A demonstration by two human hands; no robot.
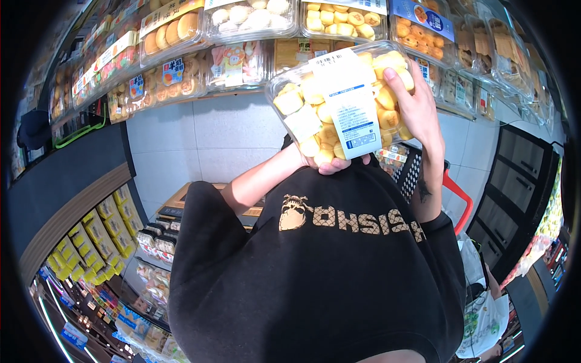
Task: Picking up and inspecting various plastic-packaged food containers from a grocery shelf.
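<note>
A clear plastic clamshell box of small yellow buns [390, 102] is tilted in front of my chest, a white printed label wrapped over it. Along the box's lower edge, my left hand [333, 166] supports it from beneath, with most of the palm hidden behind the box. My right hand [415, 106] grips the right side, its thumb on the plastic and its other fingers mostly hidden behind. Beyond the box, a shelf holds similar clamshell boxes, including one of yellow buns [342, 22] and one of white round pastries [249, 19].
A red handle [458, 197] stands to the right, near a packed pastry box [392, 156] below my right forearm. Black cabinet doors [504, 199] are farther right. Yellow packages [91, 236] hang or stand in rows at left. A white plastic bag [483, 322] is at lower right, beside part of a person.
</note>
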